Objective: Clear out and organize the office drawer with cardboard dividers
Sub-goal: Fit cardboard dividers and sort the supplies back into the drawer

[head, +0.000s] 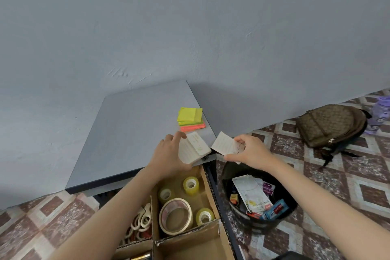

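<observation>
**Cardboard-divided drawer, both hands holding paper above it**

Cardboard dividers [185, 236] split an open drawer [213, 188] at the bottom centre of the frame. One compartment holds a large tape roll [176, 216] and three small yellow rolls [191, 184]. Just right, a black bin [226, 175] on the tiled floor holds wrappers and paper scraps. At mid-frame, the left hand [168, 154] has its fingers grasping a white notepad [195, 146] over the table [135, 133] corner. The right hand [251, 150] pinches loose white sheets [223, 143] above the bin. Farther back, a neon sticky-note stack [191, 118] lies on the table. A brown backpack [331, 125] rests at right.
</observation>
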Demonstrator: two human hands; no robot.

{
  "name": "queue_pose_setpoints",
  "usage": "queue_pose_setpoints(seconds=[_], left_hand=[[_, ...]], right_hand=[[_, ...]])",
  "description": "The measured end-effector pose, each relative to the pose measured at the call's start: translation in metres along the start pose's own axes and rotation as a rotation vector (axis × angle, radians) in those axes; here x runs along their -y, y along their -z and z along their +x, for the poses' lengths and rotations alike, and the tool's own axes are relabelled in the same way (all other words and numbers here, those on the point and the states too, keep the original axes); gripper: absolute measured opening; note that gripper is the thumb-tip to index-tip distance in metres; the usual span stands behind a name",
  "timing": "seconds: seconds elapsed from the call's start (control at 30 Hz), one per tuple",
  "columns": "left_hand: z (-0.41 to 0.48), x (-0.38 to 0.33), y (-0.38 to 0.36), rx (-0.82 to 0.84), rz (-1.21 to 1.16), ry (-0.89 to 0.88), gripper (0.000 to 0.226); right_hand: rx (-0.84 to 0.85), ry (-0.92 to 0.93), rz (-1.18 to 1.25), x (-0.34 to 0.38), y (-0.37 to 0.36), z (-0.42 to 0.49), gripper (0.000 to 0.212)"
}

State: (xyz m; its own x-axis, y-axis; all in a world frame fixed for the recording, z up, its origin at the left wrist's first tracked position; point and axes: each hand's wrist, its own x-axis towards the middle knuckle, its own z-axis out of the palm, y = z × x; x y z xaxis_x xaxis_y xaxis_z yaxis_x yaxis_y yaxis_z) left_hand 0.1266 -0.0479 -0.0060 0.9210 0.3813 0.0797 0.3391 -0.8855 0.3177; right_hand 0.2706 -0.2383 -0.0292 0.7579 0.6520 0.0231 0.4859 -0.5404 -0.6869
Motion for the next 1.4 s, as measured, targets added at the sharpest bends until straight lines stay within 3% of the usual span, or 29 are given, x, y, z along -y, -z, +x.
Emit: queue_pose_setpoints(seconds=[0.2, 0.53, 0.73, 1.03, 1.23, 1.4], left_hand=[[-0.077, -0.003, 0.009, 0.089, -0.126, 0.011, 0.064], [-0.162, 0.006, -0.043, 0.4, -0.172, 0.042, 0.055], [-0.164, 0.003, -0.078, 0.612, -0.448, 0.101, 0.045], [-0.147, 0.008, -0.12, 0.589, -0.35, 0.135, 0.045], [-0.147, 0.014, -0.138, 0.533, -0.204, 0.092, 0.058], [-0.151, 0.013, -0.144, 0.502, -0.419, 0.22, 0.045]], right_hand=[[0.018, -0.001, 0.106, 0.021, -0.025, -0.019, 0.066], [0.093, 0.001, 0.169, 0.024, -0.09, -0.053, 0.068], [0.129, -0.023, 0.206, 0.014, -0.12, -0.057, 0.07], [0.161, -0.016, 0.288, 0.009, -0.122, -0.045, 0.066], [0.176, 0.048, 0.256, 0.013, -0.122, -0.042, 0.066], [0.17, 0.045, 0.243, 0.011, -0.121, -0.042, 0.066]])
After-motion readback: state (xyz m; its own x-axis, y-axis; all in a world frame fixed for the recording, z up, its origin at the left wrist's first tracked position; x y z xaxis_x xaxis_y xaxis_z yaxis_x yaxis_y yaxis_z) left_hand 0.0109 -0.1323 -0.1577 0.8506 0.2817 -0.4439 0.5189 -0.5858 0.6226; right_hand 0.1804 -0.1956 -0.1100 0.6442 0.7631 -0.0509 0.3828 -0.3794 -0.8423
